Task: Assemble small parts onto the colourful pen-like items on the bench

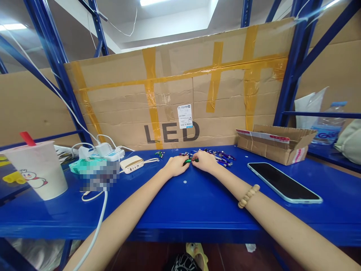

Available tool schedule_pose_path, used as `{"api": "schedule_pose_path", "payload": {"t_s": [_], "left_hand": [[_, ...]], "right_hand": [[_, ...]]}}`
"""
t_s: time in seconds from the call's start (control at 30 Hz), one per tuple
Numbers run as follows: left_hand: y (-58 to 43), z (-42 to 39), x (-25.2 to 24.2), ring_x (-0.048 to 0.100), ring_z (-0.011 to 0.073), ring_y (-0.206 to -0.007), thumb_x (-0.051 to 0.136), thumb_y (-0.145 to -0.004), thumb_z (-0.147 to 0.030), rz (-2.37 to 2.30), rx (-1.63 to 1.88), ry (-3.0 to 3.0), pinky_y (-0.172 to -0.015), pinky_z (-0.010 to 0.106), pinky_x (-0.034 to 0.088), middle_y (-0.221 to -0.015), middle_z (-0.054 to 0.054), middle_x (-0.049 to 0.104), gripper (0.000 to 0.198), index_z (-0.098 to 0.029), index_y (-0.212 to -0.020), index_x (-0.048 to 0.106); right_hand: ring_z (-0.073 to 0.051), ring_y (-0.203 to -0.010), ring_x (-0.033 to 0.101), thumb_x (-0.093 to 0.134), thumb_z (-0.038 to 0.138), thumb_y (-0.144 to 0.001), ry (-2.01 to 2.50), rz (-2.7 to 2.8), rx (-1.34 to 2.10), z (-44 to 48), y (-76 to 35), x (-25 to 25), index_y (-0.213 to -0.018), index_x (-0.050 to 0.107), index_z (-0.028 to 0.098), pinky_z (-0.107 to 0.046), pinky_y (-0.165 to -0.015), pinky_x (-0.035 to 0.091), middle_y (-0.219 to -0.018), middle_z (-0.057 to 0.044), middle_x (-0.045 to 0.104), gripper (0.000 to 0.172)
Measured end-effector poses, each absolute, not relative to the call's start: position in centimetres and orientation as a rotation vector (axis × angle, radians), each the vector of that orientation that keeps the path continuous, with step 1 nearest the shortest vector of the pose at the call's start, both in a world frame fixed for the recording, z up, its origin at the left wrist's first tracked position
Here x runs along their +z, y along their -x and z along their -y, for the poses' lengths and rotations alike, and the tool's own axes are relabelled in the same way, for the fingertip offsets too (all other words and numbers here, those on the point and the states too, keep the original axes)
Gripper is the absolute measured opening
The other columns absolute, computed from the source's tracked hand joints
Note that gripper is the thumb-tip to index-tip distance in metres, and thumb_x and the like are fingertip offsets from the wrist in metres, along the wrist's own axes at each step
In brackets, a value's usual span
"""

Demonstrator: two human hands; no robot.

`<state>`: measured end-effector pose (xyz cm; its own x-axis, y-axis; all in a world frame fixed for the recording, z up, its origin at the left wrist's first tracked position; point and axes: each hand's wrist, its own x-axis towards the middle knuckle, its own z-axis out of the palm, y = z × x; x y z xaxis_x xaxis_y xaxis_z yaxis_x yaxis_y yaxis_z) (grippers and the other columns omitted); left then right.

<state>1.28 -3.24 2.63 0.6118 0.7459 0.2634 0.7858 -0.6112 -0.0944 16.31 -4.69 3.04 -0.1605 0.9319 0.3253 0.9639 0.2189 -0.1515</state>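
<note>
And here we are at the blue shelf, both arms stretched out: the left hand (177, 165) has its fingers pinched on a small green piece (187, 162), and right up against it the right hand (204, 161) curls, fingertips closed on a dark reddish bit (195, 160); whether that's the same piece, I can't tell from here. Just behind and to the right of the right hand, a scatter of small blue and purple pieces (227, 155); off to the left hand's far side, a little green cluster (160, 154). Further left, a cream power bank (132, 164) with a looped strap, white plugs (103, 149) with trailing cables, and a tall cup (36, 169) with a red straw! Over on the right, a phone (283, 182) lies screen up, dark, with an open cardboard tray (270, 145) behind it. Backing it all, taped cardboard (175, 90) lettered LED.
</note>
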Motion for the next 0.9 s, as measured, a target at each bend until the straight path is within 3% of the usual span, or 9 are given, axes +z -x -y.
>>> {"api": "schedule_pose_path", "payload": {"t_s": [0.3,0.9], "left_hand": [[-1.30,3.29,2.71,0.057,0.0192,-0.091,0.032,-0.083,-0.033,1.267,-0.285,2.663,-0.070,0.027,0.045,-0.098,0.002,0.062,0.025,-0.023,-0.093,0.053],[-1.30,3.18,2.62,0.058,0.0191,-0.089,0.032,-0.083,-0.033,1.279,-0.306,2.663,-0.069,0.027,0.046,-0.097,0.002,0.062,0.025,-0.023,-0.092,0.053]], "right_hand": [[-0.019,-0.091,0.057,0.049,0.029,-0.074,1.690,2.253,-0.096,4.56,-16.23,3.03,-0.092,0.064,0.024,-0.026,-0.071,0.042,-0.101,-0.005,0.061,0.024],[-0.019,-0.088,0.057,0.051,0.029,-0.072,1.694,2.196,-0.133,4.51,-16.20,2.84,-0.085,0.064,0.026,-0.027,-0.068,0.042,-0.095,-0.002,0.063,0.019]]}}
